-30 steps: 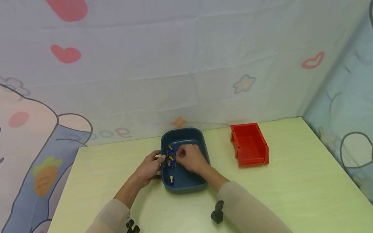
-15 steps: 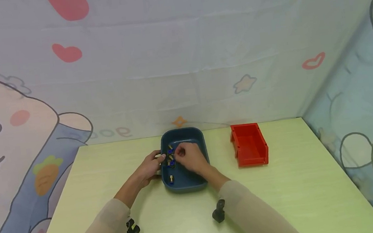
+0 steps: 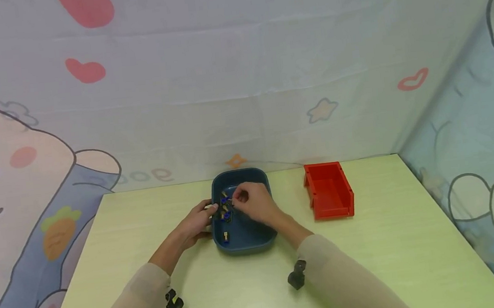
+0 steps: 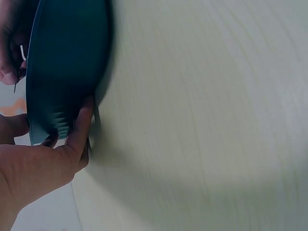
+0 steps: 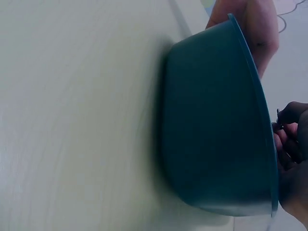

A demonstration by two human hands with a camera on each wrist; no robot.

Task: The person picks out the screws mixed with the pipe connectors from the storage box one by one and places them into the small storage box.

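A dark blue plastic basin [image 3: 249, 239] stands on the table. My left hand [image 3: 196, 223] grips its left wall, thumb at the rim and fingers against the outside, as the left wrist view also shows. Along the basin's left side lie several small brass-and-blue fittings [image 3: 226, 216], one brass fitting [image 3: 226, 237] apart near the front. My right hand [image 3: 258, 205] is over the basin, fingertips above the cluster. Thumb and finger pinch a small dark piece [image 5: 278, 118] with a thin end, too small to make out its kind. The basin wall hides its inside in both wrist views.
To the right of the basin, a red open-front plastic bin [image 3: 332, 213] stands near the back edge of the pale table [image 3: 235, 296]. Behind the table hangs a printed cloth [image 3: 219, 66]. Small black devices [image 3: 297, 275] are attached at both sleeves.
My right hand has risen slightly, and its wrist has shifted a little to the right. The left hand keeps its grip on the basin, which stays in place.
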